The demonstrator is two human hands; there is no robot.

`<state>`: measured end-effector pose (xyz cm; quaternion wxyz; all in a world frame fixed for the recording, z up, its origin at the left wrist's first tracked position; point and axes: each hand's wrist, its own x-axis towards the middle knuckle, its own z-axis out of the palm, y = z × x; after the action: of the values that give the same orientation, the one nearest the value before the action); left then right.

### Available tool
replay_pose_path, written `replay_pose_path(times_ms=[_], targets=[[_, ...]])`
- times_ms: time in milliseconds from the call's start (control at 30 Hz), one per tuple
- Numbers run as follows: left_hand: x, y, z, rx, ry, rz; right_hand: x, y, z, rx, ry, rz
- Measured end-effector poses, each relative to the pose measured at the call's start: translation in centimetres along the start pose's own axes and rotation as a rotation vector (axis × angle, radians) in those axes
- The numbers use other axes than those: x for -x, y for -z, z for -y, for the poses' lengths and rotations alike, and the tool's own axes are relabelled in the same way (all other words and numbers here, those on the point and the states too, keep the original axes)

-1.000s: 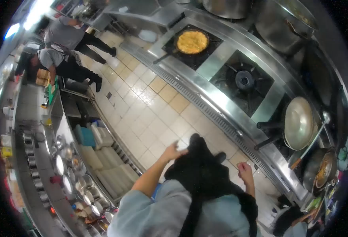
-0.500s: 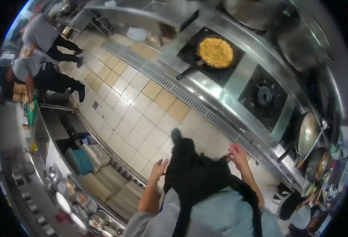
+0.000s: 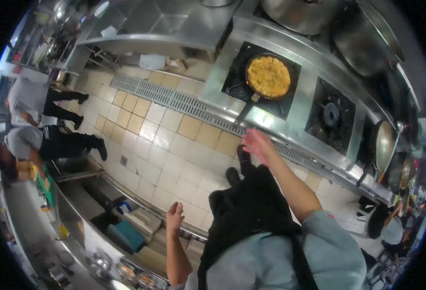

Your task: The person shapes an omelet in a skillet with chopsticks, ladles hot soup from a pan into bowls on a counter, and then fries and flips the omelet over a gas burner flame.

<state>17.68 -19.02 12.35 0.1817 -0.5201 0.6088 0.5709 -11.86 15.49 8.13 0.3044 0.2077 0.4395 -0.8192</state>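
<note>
A dark frying pan (image 3: 254, 97) filled with chunky yellow food (image 3: 269, 76), perhaps an omelette, sits on the left burner of the steel stove. Its long handle (image 3: 245, 114) juts over the stove's front edge. Just below the end of that handle is my right hand (image 3: 257, 146), fingers apart and nothing in them; the hand looks clear of the handle. My left hand (image 3: 175, 215) hangs low over the floor on the left, empty, its fingers loosely bent and apart.
A second burner (image 3: 331, 114) is to the right of the pan, with another frying pan (image 3: 383, 145) beyond it. Large pots (image 3: 297, 14) stand behind. A floor grate (image 3: 174, 102) runs along the stove. Two people (image 3: 27, 140) work at the far left beside a counter (image 3: 22, 208).
My right hand has moved forward and left, up to the pan's handle. My feet have stepped nearer the stove. My left hand stays low and empty.
</note>
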Motion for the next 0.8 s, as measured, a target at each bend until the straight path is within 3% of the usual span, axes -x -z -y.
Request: replay_pose_path(times_ms=[200,367,467,500,533,600,700,767,800], targets=[[-1.7,0.5,-7.8,-0.024,-0.179,-0.016,-4.8,-5.8,2.2,-0.247,0.081,0.065],[-5.7,2.0,-6.6,-0.11,-0.144,0.027,-6.0,-6.8,1.6,-0.379,0.076,0.058],[-13.8,6.4,1.6,-0.169,-0.006,0.226,-3.5,-6.2,1.6,-0.388,0.074,-0.115],[-19.9,9.4,10.7,0.332,0.055,0.368,-2.5,-5.8,1.3,-0.337,0.07,-0.099],[-23.7,11.0,16.2,0.818,0.189,0.497,-1.8,-5.6,1.2,-0.292,0.064,-0.088],[-21.7,13.2,9.4,0.027,0.013,0.443,0.0,-6.3,2.3,-0.255,0.031,-0.186],[-21.1,15.1,-1.7,-0.504,-0.12,0.511,-2.1,-6.6,2.9,-0.234,0.062,-0.288],[-21.4,16.1,-9.0,-0.591,-0.294,0.607,-2.5,-8.5,2.6,-0.253,0.137,-0.318],[-26.6,19.6,-5.2,-0.142,-0.556,0.826,-2.3,-10.8,2.4,-0.291,0.139,-0.359]])
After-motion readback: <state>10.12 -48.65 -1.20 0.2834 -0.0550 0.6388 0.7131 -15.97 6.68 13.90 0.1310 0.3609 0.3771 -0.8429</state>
